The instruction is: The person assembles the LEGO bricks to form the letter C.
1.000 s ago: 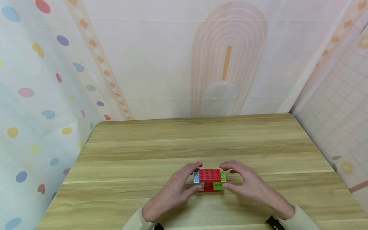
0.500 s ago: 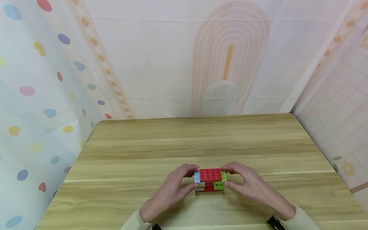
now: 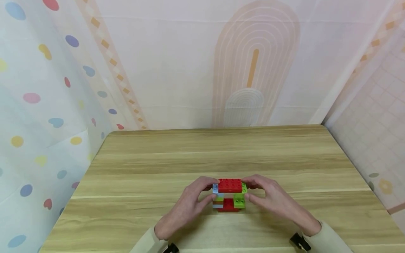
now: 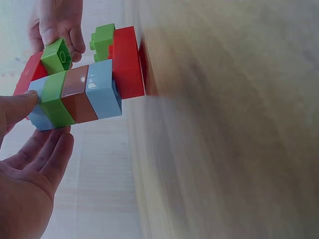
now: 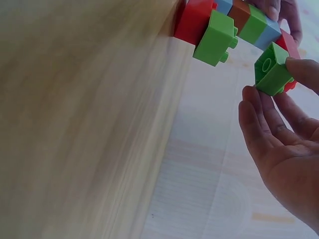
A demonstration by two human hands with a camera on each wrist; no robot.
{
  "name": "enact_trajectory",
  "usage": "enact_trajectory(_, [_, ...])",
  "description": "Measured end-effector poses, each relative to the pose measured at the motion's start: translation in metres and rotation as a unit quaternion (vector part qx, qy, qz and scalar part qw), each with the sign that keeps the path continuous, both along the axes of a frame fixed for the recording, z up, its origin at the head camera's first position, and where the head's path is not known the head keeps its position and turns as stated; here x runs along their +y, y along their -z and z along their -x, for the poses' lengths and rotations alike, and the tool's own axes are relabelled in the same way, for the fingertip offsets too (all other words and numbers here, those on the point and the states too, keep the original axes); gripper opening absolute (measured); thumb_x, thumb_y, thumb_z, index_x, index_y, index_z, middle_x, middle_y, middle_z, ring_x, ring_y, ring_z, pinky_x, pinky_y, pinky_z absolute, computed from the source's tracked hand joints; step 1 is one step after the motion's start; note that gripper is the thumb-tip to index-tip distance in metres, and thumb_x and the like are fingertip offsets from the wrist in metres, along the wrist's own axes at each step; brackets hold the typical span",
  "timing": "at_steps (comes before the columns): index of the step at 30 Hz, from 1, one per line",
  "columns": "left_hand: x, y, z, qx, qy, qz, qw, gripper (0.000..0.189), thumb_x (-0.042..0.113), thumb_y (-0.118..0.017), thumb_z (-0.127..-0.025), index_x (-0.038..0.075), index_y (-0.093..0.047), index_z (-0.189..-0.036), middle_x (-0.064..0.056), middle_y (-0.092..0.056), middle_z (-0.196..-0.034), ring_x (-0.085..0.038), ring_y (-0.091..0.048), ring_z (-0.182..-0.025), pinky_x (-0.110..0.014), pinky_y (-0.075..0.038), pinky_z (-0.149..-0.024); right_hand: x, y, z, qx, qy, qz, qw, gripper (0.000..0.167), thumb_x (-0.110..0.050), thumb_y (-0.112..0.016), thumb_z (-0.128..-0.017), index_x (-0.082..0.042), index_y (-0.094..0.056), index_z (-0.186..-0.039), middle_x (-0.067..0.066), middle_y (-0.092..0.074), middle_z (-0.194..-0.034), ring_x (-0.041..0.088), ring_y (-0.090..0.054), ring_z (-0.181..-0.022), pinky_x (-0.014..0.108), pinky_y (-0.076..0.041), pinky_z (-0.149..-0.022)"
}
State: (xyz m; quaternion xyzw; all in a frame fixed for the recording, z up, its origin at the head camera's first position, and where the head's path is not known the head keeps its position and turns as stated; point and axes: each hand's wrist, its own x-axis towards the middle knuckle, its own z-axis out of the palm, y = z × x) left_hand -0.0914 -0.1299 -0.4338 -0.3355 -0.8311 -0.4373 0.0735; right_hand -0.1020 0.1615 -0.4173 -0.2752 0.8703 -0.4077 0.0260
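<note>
Toy building bricks form an open frame above the wooden table. A red brick (image 4: 128, 62) lies at its bottom and another red brick (image 3: 230, 185) spans the top. Between them, on the left, run light blue, brown (image 4: 77, 93), green and light blue bricks. My left hand (image 3: 193, 202) pinches the upper light blue brick (image 4: 39, 112) between thumb and fingers. On the right, my right hand (image 3: 273, 196) pinches an upper green brick (image 5: 273, 69), whose hollow underside shows. Below it, across a gap, a lower green brick (image 5: 216, 39) is joined to the bottom red brick.
The wood-grain table (image 3: 158, 165) stretches behind and to both sides of the hands. A pale patterned curtain (image 3: 177, 70) hangs along its back edge, and a dotted cloth (image 3: 41, 140) hangs at the left. Black straps (image 3: 300, 241) circle both wrists.
In the head view the top red brick has shifted up and away, baring the gap and more of the left column. Both hands have closed in on the upper bricks and moved with them.
</note>
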Motion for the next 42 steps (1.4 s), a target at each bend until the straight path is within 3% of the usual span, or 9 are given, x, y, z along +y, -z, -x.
enact_trajectory(6, [-0.001,0.001,0.007,0.007,-0.007,-0.015,0.9998,0.038,0.002,-0.072,-0.096,0.007,-0.060,-0.132,-0.004,-0.066,-0.124,-0.019,-0.068,-0.111,-0.038,-0.060,-0.094,-0.004,-0.002,0.008,-0.041,0.008,0.008,0.9991,0.040,-0.025,-0.073,-0.098,-0.005,-0.066,-0.131,0.005,-0.071,-0.124,0.020,-0.068,-0.107,0.043,-0.058,-0.096])
enact_trajectory(15, [-0.001,-0.002,0.012,-0.056,-0.032,-0.020,0.9977,0.041,0.001,-0.070,-0.097,0.005,-0.059,-0.136,-0.010,-0.065,-0.129,-0.024,-0.068,-0.112,-0.032,-0.059,-0.093,-0.008,-0.003,0.020,-0.095,0.004,0.040,0.9947,0.039,-0.021,-0.072,-0.098,-0.002,-0.064,-0.132,0.006,-0.071,-0.120,0.019,-0.068,-0.105,0.038,-0.058,-0.096])
enact_trajectory(22, [-0.002,-0.003,0.015,-0.084,-0.060,0.001,0.9946,0.041,0.004,-0.067,-0.100,0.005,-0.058,-0.140,-0.010,-0.066,-0.133,-0.023,-0.068,-0.113,-0.034,-0.059,-0.094,-0.012,-0.002,0.028,-0.103,0.000,0.032,0.9942,0.046,-0.028,-0.078,-0.095,-0.004,-0.064,-0.131,0.007,-0.070,-0.121,0.022,-0.069,-0.107,0.039,-0.059,-0.095])
enact_trajectory(28, [-0.002,-0.004,0.020,-0.116,-0.077,0.001,0.9902,0.041,0.006,-0.066,-0.101,0.006,-0.058,-0.142,-0.009,-0.065,-0.134,-0.023,-0.067,-0.115,-0.035,-0.059,-0.094,-0.016,-0.001,0.036,-0.114,-0.004,0.020,0.9933,0.043,-0.022,-0.079,-0.094,-0.004,-0.065,-0.130,0.008,-0.069,-0.123,0.024,-0.069,-0.107,0.036,-0.060,-0.092])
enact_trajectory(42, [-0.005,0.001,0.040,-0.156,-0.092,0.045,0.9824,0.039,0.009,-0.063,-0.104,0.005,-0.060,-0.142,-0.012,-0.065,-0.134,-0.025,-0.067,-0.113,-0.040,-0.059,-0.095,-0.022,0.005,0.058,-0.105,-0.019,-0.020,0.9941,0.032,-0.012,-0.075,-0.096,-0.001,-0.068,-0.124,0.015,-0.068,-0.126,0.027,-0.073,-0.104,0.035,-0.062,-0.085])
